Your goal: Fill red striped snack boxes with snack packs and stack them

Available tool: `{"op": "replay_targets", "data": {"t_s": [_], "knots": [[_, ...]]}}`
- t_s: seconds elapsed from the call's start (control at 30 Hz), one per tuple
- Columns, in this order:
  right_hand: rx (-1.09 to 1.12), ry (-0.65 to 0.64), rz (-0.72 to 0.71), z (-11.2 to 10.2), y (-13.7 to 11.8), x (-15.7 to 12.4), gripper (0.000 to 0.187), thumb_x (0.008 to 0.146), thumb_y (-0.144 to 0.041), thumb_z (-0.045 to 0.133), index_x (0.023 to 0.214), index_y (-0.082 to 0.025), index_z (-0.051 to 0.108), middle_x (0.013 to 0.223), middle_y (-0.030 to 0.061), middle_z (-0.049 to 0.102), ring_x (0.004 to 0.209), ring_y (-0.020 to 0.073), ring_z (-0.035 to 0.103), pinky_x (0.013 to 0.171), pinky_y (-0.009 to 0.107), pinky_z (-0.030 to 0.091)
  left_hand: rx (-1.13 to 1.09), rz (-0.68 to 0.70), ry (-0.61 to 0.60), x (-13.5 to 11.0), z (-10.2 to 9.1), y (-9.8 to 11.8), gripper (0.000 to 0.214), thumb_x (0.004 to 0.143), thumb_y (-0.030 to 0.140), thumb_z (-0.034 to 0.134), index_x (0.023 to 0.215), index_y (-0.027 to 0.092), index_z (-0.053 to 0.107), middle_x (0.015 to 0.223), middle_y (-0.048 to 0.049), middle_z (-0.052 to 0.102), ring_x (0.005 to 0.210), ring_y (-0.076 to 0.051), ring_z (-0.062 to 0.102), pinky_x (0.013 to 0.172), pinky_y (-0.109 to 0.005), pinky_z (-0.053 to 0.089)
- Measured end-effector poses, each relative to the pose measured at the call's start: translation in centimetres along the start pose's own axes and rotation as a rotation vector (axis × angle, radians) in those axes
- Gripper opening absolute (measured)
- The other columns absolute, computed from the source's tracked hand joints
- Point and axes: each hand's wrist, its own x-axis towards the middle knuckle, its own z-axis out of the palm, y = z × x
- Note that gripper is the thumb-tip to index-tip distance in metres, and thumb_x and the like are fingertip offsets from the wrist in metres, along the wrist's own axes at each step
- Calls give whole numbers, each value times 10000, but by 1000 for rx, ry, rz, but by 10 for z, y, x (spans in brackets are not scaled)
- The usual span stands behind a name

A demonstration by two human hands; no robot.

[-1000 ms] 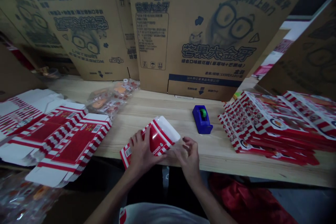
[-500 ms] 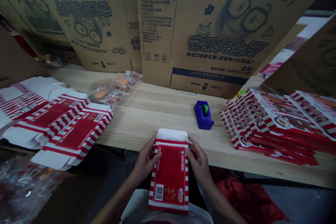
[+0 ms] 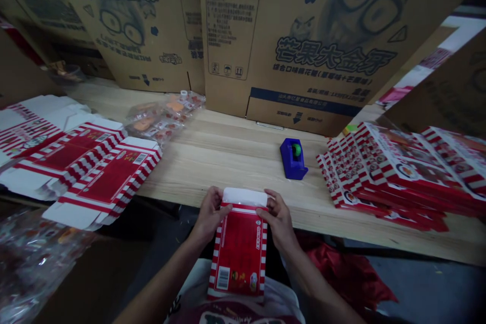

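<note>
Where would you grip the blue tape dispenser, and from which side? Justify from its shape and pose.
Probably from above, pinching its two long flat sides: the tape dispenser stands upright on the table, bare wood either side, green roll in its top. The left hand and right hand hold the striped box.

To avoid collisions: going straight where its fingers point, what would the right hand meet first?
Apart from the red-and-white striped paper box it holds, the right hand would probably meet the large brown printed cardboard carton beyond the wooden table; depth is unclear.

Head camera looks forward and down, close over the box (image 3: pixel 239 248) at table (image 3: pixel 228 157) edge.
</note>
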Motion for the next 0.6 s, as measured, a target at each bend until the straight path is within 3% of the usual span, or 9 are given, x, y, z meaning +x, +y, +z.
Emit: {"op": "replay_targets", "data": {"t_s": [0.1, 0.2, 0.33, 0.4, 0.5, 0.6], "knots": [[-2, -66, 69, -1, 2, 3, 220, 643, -288, 779, 784, -201, 634, 755, -9, 659, 682, 171, 601, 665, 281, 473, -54, -73, -97, 4, -7, 2, 375, 633, 286, 768, 947, 192, 584, 795, 9, 591, 742, -155, 576, 677, -256, 446], [-153, -79, -93, -10, 7, 3, 147, 696, -290, 762, 719, -197, 650, 845, 14, 647, 798, 180, 607, 741, 284, 465, 97, 0, -160, 5, -17, 5, 205, 662, 302, 767, 738, 150, 652, 746, -16, 581, 720, -150, 554, 676, -250, 425], [-382, -191, -294, -19, 5, 0, 148, 844, -334, 632, 817, -207, 703, 1042, 71, 638, 1010, 215, 592, 881, 324, 441, 297, 167, -230, 0, -26, 10, 180, 794, 341, 675, 772, 166, 708, 846, -53, 598, 824, -173, 569, 740, -272, 434], [-406, -226, -277, -19, -1, 0, 214, 882, -352, 577, 791, -199, 696, 991, 76, 658, 960, 209, 609, 844, 319, 455, 370, 180, -240, -2, -28, 14, 230, 839, 357, 621, 748, 168, 716, 816, -57, 612, 793, -169, 573, 730, -276, 435], [-459, -274, -200, -15, -15, 7, 178, 818, -350, 651, 759, -185, 683, 837, 53, 675, 802, 189, 620, 724, 289, 465, 471, 180, -239, 3, -29, 25, 189, 775, 346, 687, 740, 168, 741, 720, -49, 638, 704, -165, 584, 670, -271, 433], [-511, -303, -129, -9, -31, 19, 169, 758, -339, 689, 773, -172, 681, 702, 19, 649, 636, 152, 572, 590, 256, 424, 372, 31, -286, 15, -31, 40, 211, 700, 352, 744, 752, 147, 751, 699, -66, 687, 663, -177, 612, 626, -273, 444]]}}
